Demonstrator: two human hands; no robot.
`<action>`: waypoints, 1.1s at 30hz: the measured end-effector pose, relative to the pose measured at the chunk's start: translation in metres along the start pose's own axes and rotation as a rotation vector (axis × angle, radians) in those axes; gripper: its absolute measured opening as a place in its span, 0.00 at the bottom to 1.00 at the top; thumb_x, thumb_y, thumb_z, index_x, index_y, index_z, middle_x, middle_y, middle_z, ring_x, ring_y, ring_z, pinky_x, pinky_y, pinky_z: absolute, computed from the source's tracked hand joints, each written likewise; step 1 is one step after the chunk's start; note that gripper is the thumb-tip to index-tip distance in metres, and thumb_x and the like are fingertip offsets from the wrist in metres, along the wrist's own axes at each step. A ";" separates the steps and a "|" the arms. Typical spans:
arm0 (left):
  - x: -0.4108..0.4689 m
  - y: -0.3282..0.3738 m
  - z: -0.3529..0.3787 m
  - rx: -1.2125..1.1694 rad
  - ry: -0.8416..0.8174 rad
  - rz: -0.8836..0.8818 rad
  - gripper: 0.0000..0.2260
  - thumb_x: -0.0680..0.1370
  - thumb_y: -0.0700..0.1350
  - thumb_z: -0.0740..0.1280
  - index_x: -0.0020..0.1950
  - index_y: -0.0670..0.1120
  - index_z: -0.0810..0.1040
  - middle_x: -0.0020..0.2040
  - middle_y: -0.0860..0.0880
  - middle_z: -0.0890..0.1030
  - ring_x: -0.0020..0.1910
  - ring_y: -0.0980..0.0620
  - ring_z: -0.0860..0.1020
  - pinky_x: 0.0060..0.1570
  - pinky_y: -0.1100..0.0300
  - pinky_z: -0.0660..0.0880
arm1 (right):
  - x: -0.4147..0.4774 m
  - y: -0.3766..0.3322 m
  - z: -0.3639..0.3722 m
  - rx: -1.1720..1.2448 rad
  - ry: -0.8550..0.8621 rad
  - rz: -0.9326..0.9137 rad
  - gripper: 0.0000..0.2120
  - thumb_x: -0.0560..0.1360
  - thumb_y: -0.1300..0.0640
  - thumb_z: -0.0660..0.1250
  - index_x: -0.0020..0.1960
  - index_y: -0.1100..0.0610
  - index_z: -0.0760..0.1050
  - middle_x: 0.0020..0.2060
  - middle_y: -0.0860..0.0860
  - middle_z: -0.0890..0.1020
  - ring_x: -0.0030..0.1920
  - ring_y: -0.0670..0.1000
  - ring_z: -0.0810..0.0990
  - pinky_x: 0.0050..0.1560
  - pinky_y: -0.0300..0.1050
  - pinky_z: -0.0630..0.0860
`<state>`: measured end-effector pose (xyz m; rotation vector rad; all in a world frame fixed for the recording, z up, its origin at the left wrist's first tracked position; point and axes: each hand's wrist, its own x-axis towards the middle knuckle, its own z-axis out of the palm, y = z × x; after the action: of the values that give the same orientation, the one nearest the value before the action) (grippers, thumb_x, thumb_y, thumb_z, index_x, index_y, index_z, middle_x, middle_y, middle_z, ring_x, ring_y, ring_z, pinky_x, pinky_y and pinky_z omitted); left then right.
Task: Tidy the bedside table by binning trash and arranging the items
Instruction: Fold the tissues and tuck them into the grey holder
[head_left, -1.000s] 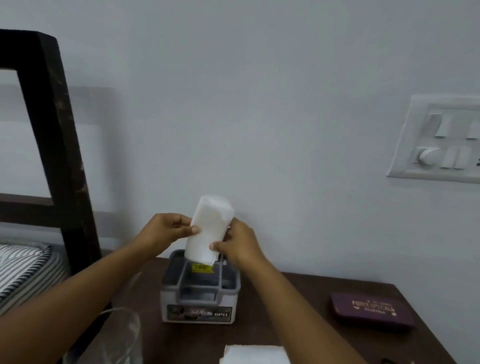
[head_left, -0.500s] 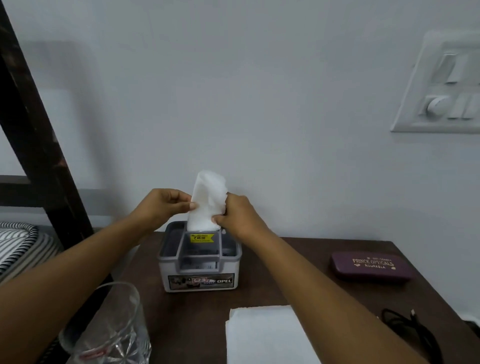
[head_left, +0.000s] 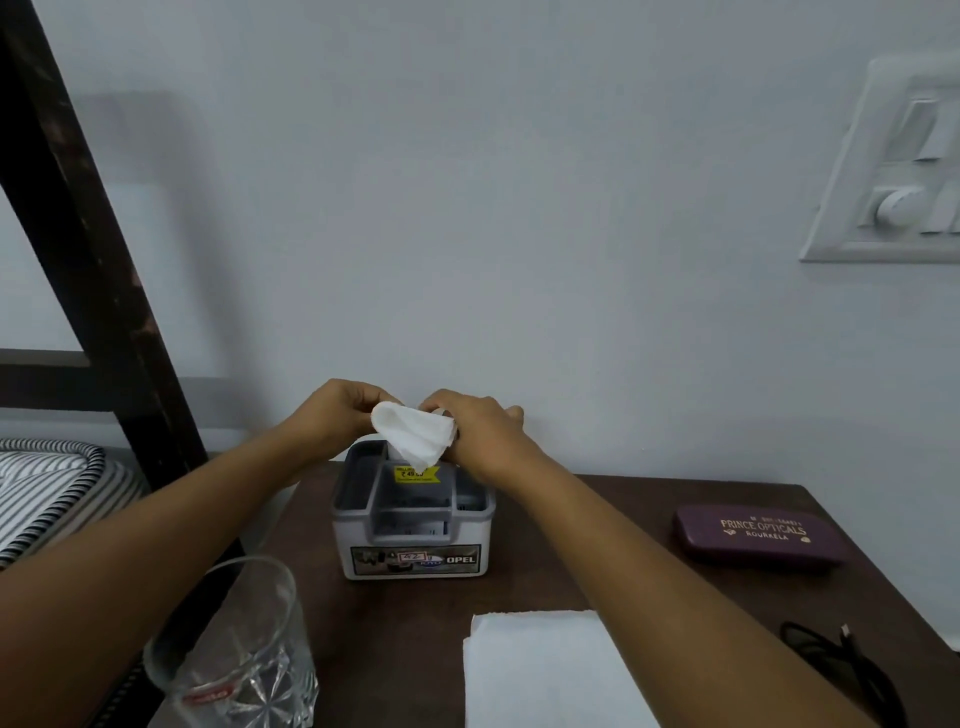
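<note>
Shows a left hand (head_left: 332, 415) and a right hand (head_left: 483, 434), both bare, uncovered from the fingers back over the knuckles. Behind the fingers, shows a left forearm (head_left: 156, 545) and a right forearm (head_left: 649, 571), slim and smooth. Leaves both bare as far back from the fingers as the view's lower edge.

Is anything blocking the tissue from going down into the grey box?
Nothing visible. The left hand and right hand pinch the tissue just above the grey box, its tip hanging at the open back slot.
</note>
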<state>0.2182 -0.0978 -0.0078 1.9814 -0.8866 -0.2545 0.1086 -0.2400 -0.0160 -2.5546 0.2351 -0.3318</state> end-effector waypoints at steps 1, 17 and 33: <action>0.001 -0.001 -0.001 0.021 0.007 -0.005 0.19 0.72 0.30 0.67 0.32 0.53 0.81 0.28 0.61 0.82 0.34 0.59 0.80 0.37 0.70 0.75 | 0.001 -0.002 -0.002 -0.010 -0.021 0.014 0.13 0.75 0.59 0.61 0.58 0.49 0.73 0.52 0.49 0.81 0.51 0.52 0.73 0.56 0.51 0.59; -0.003 -0.007 0.001 0.169 -0.165 -0.066 0.16 0.73 0.32 0.67 0.36 0.54 0.79 0.32 0.58 0.81 0.36 0.58 0.77 0.37 0.68 0.73 | 0.003 -0.002 -0.012 -0.022 -0.070 -0.034 0.15 0.69 0.65 0.60 0.48 0.49 0.78 0.47 0.48 0.83 0.43 0.53 0.80 0.42 0.46 0.75; -0.002 0.003 0.001 0.093 -0.095 -0.114 0.06 0.70 0.43 0.74 0.46 0.47 0.82 0.46 0.46 0.85 0.46 0.47 0.82 0.53 0.53 0.78 | 0.006 0.012 -0.004 0.214 0.002 0.056 0.14 0.70 0.50 0.71 0.54 0.52 0.77 0.47 0.51 0.83 0.44 0.51 0.82 0.49 0.51 0.79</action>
<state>0.2148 -0.0985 -0.0061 2.1246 -0.8599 -0.3817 0.1117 -0.2534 -0.0177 -2.3329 0.2574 -0.3205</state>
